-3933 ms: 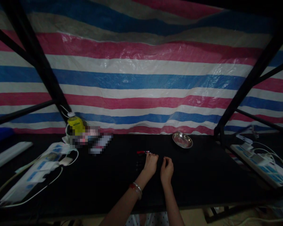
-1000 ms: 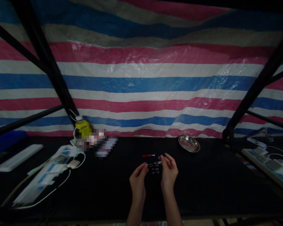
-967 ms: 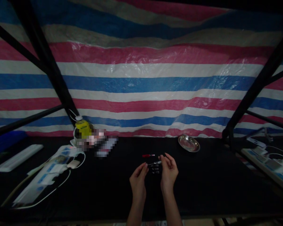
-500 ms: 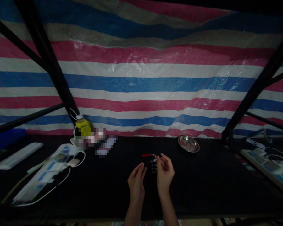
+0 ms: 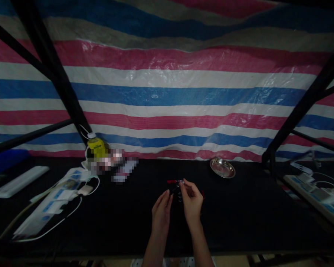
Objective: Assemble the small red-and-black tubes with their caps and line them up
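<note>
Near the middle of the black table, my left hand [image 5: 161,209] has its fingers pinched at a small dark item that I cannot make out. My right hand [image 5: 192,202] is closed just to the right, its fingertips on something small and thin between the hands. Right beyond the fingertips lies a small red object [image 5: 172,181] with a shiny end. Several small metallic pieces [image 5: 180,197] show between the hands, partly hidden. A bit of another red thing [image 5: 203,194] peeks out at the right edge of my right hand.
A round metal dish [image 5: 222,168] sits at the back right. To the left are a yellow bottle [image 5: 98,147], a power strip with cables [image 5: 51,204] and a white bar [image 5: 20,181]. Another power strip [image 5: 317,196] is at the right. Black poles frame the striped sheet [image 5: 178,96].
My right hand has shifted slightly left, nearer my left hand, and the red thing at its right edge now shows. The view has tilted a little.
</note>
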Demonstrator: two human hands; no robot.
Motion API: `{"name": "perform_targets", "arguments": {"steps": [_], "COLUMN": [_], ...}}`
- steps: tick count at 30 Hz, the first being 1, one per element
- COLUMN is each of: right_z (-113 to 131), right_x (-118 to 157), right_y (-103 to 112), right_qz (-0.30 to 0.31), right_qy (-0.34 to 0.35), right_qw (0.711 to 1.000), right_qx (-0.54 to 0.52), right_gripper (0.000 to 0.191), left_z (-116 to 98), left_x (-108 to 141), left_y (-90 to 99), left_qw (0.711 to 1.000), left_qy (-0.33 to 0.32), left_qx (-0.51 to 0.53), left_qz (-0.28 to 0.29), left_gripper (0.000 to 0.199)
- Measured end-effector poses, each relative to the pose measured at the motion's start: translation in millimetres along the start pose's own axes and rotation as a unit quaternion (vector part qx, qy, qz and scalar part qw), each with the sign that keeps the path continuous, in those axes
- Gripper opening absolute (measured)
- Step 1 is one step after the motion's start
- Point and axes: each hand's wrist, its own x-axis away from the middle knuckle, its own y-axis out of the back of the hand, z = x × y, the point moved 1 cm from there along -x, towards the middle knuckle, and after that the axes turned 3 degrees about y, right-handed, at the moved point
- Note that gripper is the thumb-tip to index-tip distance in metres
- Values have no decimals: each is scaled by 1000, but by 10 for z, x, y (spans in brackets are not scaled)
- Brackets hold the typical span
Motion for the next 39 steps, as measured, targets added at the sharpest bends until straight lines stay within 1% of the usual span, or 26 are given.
{"name": "perform_targets", "arguments": {"steps": [2, 5, 9, 11, 13, 15, 16, 18, 20, 22, 24, 26, 30, 35, 37, 39], "right_z": [35, 123, 231, 244, 216, 152, 110, 13, -97, -216, -341, -463, -668, -845, -891, -921], "right_x": [-19, -31, -27, -47, -104, -197, -252, -367, -466, -544, -603, -649, -711, -724, -717, -709], "right_y": [0, -12, -40, -33, 9, 86, 132, 223, 285, 314, 321, 326, 379, 461, 476, 485], "right_qz": [7, 22, 47, 52, 59, 82, 100, 128, 166, 178, 183, 192, 215, 204, 206, 207], "right_qy": [5, 15, 37, 41, 34, 22, 17, 7, 3, 10, 20, 36, 69, 60, 64, 68], "right_qw": [1000, 999, 998, 998, 998, 996, 994, 987, 978, 974, 971, 967, 953, 948, 945, 941], "right_qx": [9, 21, 26, 21, 15, 26, 46, 97, 124, 140, 152, 160, 203, 238, 247, 259], "right_gripper": [31, 29, 27, 28, 31, 32, 30, 26, 23, 22, 21, 20, 15, 15, 16, 16], "left_z": [14, 34, 46, 32, -10, -83, -127, -218, -283, -309, -294, -250, -154, -85, -60, -35], "left_x": [-27, -48, -36, -46, -91, -171, -222, -337, -458, -575, -679, -763, -847, -843, -837, -833], "left_y": [-6, -20, -32, -13, 28, 80, 103, 126, 120, 96, 77, 83, 137, 153, 149, 151], "left_qw": [1000, 999, 993, 992, 994, 994, 991, 975, 954, 928, 901, 880, 835, 769, 754, 747], "left_qy": [15, 36, 97, 110, 92, 46, 13, -62, -123, -184, -229, -241, -236, -262, -280, -302], "left_qx": [2, 9, 34, 29, -4, -72, -115, -196, -256, -306, -351, -396, -487, -579, -591, -589], "left_qz": [4, 25, 53, 60, 64, 66, 68, 85, 100, 108, 111, 108, 98, 65, 60, 65], "left_gripper": [22, 19, 20, 20, 15, 11, 16, 34, 43, 42, 37, 32, 23, 18, 17, 16]}}
